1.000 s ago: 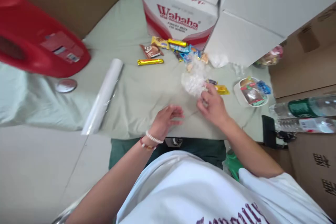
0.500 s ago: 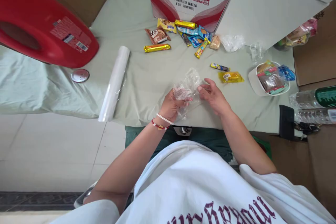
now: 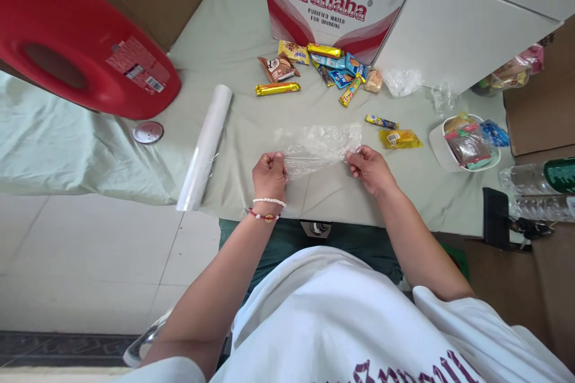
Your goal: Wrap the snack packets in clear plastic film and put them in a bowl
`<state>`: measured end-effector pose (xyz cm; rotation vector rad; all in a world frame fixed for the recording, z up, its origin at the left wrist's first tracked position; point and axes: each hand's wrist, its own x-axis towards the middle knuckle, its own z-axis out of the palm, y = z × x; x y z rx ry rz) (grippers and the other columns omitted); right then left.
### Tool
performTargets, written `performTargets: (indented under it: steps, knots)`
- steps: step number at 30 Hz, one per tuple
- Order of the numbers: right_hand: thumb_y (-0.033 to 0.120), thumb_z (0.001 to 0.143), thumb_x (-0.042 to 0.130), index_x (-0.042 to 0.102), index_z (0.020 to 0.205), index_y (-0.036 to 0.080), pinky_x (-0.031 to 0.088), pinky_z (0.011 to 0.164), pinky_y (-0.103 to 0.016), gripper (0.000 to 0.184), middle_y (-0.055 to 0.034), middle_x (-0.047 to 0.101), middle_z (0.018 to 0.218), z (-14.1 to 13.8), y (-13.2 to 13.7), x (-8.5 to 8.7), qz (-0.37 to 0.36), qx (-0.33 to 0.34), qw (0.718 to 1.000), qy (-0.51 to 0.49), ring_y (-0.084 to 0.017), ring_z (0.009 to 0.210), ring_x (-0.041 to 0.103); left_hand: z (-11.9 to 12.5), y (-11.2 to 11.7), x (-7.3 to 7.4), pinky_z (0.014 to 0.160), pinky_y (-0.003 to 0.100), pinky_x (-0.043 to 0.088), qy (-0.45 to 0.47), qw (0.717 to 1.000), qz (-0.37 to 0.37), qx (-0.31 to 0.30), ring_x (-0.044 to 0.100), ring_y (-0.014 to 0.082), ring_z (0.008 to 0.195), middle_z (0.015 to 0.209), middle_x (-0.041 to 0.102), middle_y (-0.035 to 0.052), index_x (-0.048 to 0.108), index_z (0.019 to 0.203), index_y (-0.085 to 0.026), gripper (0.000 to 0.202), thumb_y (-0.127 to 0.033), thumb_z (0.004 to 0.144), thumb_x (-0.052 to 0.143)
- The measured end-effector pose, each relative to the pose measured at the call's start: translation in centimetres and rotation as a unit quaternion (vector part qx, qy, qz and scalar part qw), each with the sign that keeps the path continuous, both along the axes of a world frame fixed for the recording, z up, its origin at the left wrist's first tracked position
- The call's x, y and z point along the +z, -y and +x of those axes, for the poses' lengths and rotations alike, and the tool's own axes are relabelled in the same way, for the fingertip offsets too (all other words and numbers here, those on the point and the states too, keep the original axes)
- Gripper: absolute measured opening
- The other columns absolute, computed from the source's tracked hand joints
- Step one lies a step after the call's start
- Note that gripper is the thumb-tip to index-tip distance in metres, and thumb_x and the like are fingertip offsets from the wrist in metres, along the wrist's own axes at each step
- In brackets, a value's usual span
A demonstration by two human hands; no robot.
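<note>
A clear plastic bag (image 3: 321, 142) is stretched sideways between my two hands, just above the cloth-covered table. My left hand (image 3: 269, 175) pinches its left end between thumb and fingers. At the right end, my right hand (image 3: 369, 169) grips the bag's edge in a pinch. The film is wrinkled and see-through, and no contents show inside. Right of the bag lie a small yellow-and-blue wrapped stick (image 3: 381, 122) and a yellow snack packet (image 3: 401, 139).
A plastic roll (image 3: 204, 149) lies to the left, near a round lid (image 3: 148, 132) and a red jug (image 3: 148, 81). Several snacks, including a brown packet (image 3: 278, 67), lie before the Wahaba-style printed water carton (image 3: 332, 12). A white tub (image 3: 442, 152) stands right.
The crumpled bag has been pulled out flat and wide. My left hand moved left, and my right hand has closed on the bag's other end. The view shifted slightly.
</note>
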<state>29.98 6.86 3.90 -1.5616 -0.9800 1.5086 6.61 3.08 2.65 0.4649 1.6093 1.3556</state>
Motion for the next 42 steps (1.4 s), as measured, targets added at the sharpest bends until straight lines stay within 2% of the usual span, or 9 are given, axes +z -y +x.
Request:
performTargets:
  steps: [5, 10, 16, 22, 25, 28, 32, 38, 42]
  knots:
    - [0.052, 0.085, 0.074, 0.061, 0.121, 0.025, 0.056, 0.081, -0.039, 0.047, -0.0103, 0.063, 0.123, 1.2, 1.4, 0.9, 0.236, -0.054, 0.919, 0.312, -0.022, 0.097, 0.061, 0.6, -0.1, -0.4, 0.043, 0.022, 0.030, -0.033, 0.999, 0.010, -0.031, 0.038, 0.0097, 0.042, 0.048, 0.044, -0.0097, 0.058, 0.084, -0.023, 0.013, -0.034, 0.091, 0.059]
    - [0.045, 0.084, 0.078, 0.067, 0.122, 0.027, 0.042, 0.114, -0.059, 0.043, -0.0146, 0.055, 0.147, -2.2, -0.6, 0.1, 0.317, 0.162, 0.842, 0.406, -0.038, 0.143, 0.039, 0.6, 0.3, -0.6, 0.043, 0.022, 0.030, -0.033, 0.996, 0.015, -0.080, 0.038, 0.0096, 0.043, 0.051, 0.045, -0.0089, 0.059, 0.084, -0.023, 0.016, -0.038, 0.089, 0.062]
    - [0.027, 0.087, 0.070, 0.071, 0.088, 0.025, 0.041, 0.115, -0.056, 0.002, -0.0082, 0.073, 0.108, -1.9, -5.3, 2.0, 0.265, 0.201, 0.881, 0.336, -0.032, 0.125, 0.058, -2.3, 0.7, 0.8, 0.041, 0.022, 0.026, -0.015, 0.987, -0.005, -0.163, 0.034, 0.0092, 0.041, 0.048, 0.043, -0.0083, 0.065, 0.083, -0.022, 0.023, -0.044, 0.081, 0.072]
    - [0.033, 0.072, 0.089, 0.066, 0.079, 0.021, 0.058, 0.068, -0.034, 0.027, -0.0026, 0.070, 0.075, 1.8, -5.7, 8.0, -0.002, 0.226, 0.973, 0.036, -0.024, 0.080, 0.072, -8.0, -4.2, 1.9, 0.045, 0.023, 0.026, -0.105, 0.968, -0.052, -0.224, 0.035, 0.0083, 0.046, 0.056, 0.045, -0.0079, 0.062, 0.083, -0.020, 0.026, -0.036, 0.073, 0.080]
    - [0.034, 0.069, 0.091, 0.061, 0.078, 0.022, 0.057, 0.056, -0.030, 0.033, -0.0012, 0.067, 0.066, 0.9, -5.1, 6.8, -0.074, 0.173, 0.981, -0.038, -0.022, 0.068, 0.071, -7.8, -6.3, 2.6, 0.064, 0.026, 0.045, -0.286, 0.952, 0.003, -0.108, 0.052, 0.0117, 0.065, 0.079, 0.058, -0.0027, 0.061, 0.099, -0.019, 0.033, -0.020, 0.072, 0.079]
    - [0.035, 0.069, 0.090, 0.058, 0.076, 0.022, 0.060, 0.058, -0.030, 0.034, 0.0004, 0.066, 0.065, -1.0, -4.2, 4.2, -0.074, 0.108, 0.988, -0.087, -0.020, 0.068, 0.073, -4.9, -5.5, 4.0, 0.091, 0.037, 0.052, -0.444, 0.890, 0.106, -0.017, 0.061, 0.0222, 0.107, 0.116, 0.060, 0.0080, 0.059, 0.112, -0.018, 0.036, -0.019, 0.079, 0.074]
    - [0.037, 0.068, 0.089, 0.058, 0.078, 0.023, 0.061, 0.061, -0.028, 0.036, -0.0003, 0.069, 0.072, -3.0, -3.0, 2.0, -0.075, 0.063, 0.983, -0.157, -0.018, 0.070, 0.073, 0.8, -2.2, 4.9, 0.109, 0.048, 0.045, -0.492, 0.820, 0.240, -0.170, 0.059, 0.0284, 0.121, 0.116, 0.061, 0.0099, 0.064, 0.111, -0.021, 0.021, -0.031, 0.093, 0.066]
    - [0.033, 0.069, 0.083, 0.057, 0.078, 0.024, 0.063, 0.070, -0.028, 0.029, 0.0012, 0.067, 0.075, -4.3, -2.3, 0.2, -0.044, -0.074, 0.976, -0.201, -0.017, 0.075, 0.072, 5.4, 0.4, 0.8, 0.093, 0.042, 0.053, -0.403, 0.886, 0.148, -0.176, 0.060, 0.0253, 0.105, 0.122, 0.056, 0.0151, 0.060, 0.124, -0.018, 0.056, -0.055, 0.085, 0.076]
    - [0.032, 0.072, 0.079, 0.055, 0.077, 0.025, 0.065, 0.075, -0.033, 0.025, 0.0000, 0.067, 0.076, -4.3, -2.1, -0.6, -0.024, -0.101, 0.971, -0.214, -0.019, 0.079, 0.072, 5.0, 0.0, -0.4, 0.084, 0.034, 0.051, -0.343, 0.916, 0.085, -0.190, 0.060, 0.0189, 0.086, 0.095, 0.062, 0.0054, 0.064, 0.092, -0.021, 0.019, -0.041, 0.092, 0.066]
